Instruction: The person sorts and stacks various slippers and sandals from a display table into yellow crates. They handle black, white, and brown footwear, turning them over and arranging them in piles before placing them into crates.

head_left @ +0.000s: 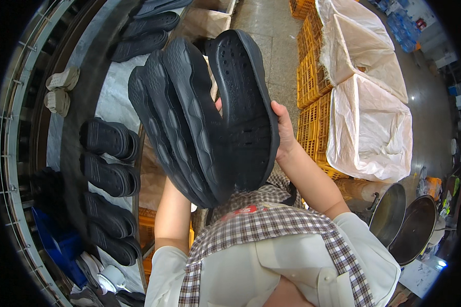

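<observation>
Several black foam clogs (189, 110) are bunched together in front of my chest. Their wavy side walls face me on the left. The rightmost black clog (246, 110) turns its face with small holes near the toe end toward me. Along that clog's outer edge, my right hand (286, 128) is closed, thumb in front and fingers behind. My left forearm (173, 215) runs up behind the bunch and supports it; the left hand itself is mostly hidden. A fingertip (218, 104) shows between the clogs, but I cannot tell whose hand it belongs to.
Pairs of black clogs (107, 140) line the long surface (110, 97) at left, with beige clogs (62, 82) beyond. Yellow crates (312, 123) and white-lined bins (369, 133) stand at right. Two round pans (412, 230) are at lower right, a white mug (111, 279) at lower left.
</observation>
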The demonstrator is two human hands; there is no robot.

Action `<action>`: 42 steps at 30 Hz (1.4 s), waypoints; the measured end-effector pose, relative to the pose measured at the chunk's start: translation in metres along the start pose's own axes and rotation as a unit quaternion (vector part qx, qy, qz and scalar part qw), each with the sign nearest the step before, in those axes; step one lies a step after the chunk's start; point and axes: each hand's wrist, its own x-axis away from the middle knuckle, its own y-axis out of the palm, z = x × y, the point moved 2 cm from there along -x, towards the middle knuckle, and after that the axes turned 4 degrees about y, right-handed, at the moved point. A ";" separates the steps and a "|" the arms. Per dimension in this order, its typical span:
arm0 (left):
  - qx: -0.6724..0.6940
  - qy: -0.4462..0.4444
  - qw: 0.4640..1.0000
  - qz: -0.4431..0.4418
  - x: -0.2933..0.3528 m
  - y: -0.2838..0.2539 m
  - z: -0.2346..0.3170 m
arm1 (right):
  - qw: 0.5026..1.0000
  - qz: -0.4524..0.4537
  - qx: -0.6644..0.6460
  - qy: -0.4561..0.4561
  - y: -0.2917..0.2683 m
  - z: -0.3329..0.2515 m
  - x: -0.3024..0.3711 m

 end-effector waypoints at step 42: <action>-0.178 -0.112 0.978 0.001 0.041 -0.030 -0.062 | 0.995 0.092 -0.010 0.046 -0.075 0.039 0.013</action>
